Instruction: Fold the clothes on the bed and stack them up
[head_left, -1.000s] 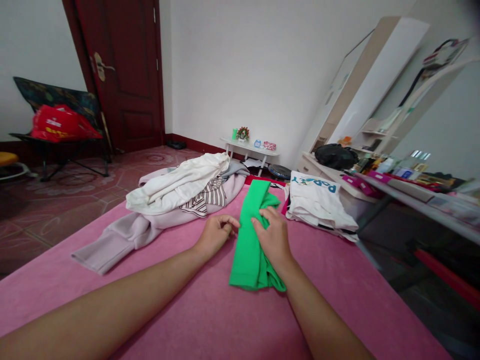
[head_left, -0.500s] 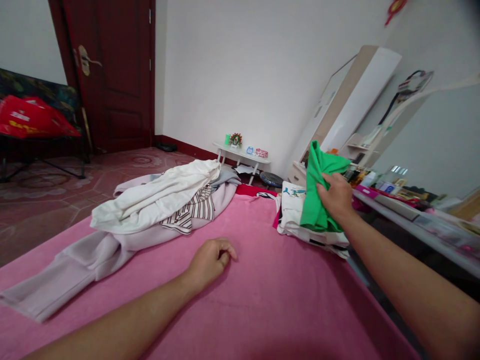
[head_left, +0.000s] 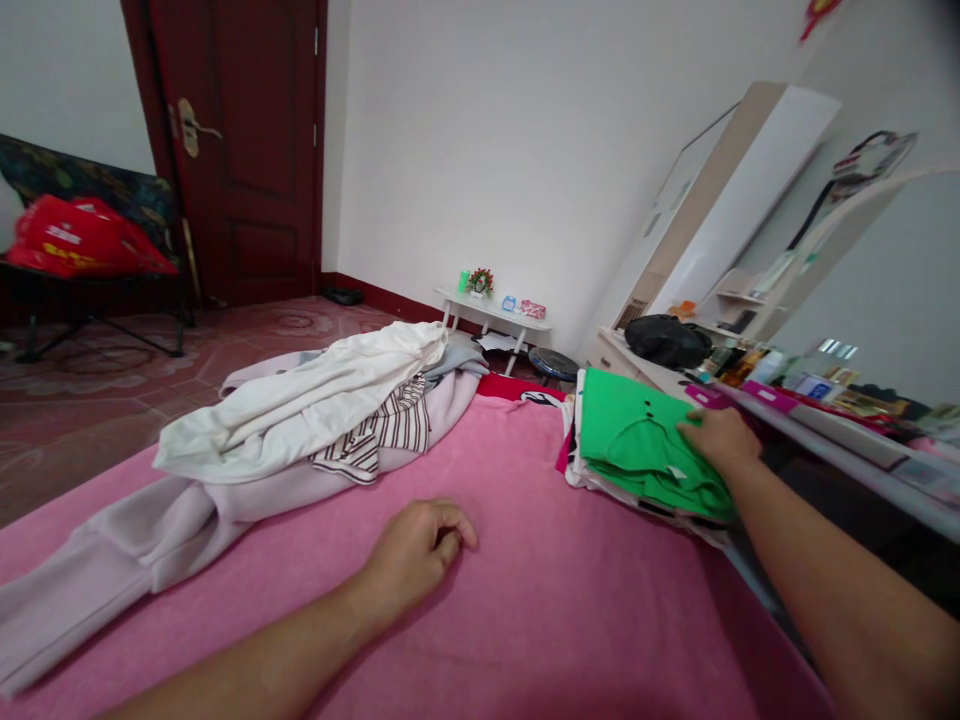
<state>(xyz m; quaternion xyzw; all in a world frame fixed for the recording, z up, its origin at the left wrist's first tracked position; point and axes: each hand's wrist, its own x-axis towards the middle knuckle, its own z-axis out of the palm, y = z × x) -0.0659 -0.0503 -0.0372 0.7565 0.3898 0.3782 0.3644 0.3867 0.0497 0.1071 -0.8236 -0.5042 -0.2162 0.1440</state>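
Green garment (head_left: 637,435), pink cover (head_left: 517,600), tiled floor (head_left: 105,415)

Soft, even light washes the pale wall (head_left: 525,150) before me, while the tall white unit (head_left: 757,210) leans with wide-angle distortion, far-right clutter (head_left: 934,425) blurs and 1 upper corner darkens.

The green garment (head_left: 641,435) lies folded into a flattish, slightly rumpled rectangle right of the frame's centre, on top of the stack of folded clothes (head_left: 577,473). It is bright, plain green with small dark dots near its upper middle and a small pale patch lower down. A curved crease crosses its face; layered folds show along the lower edge.
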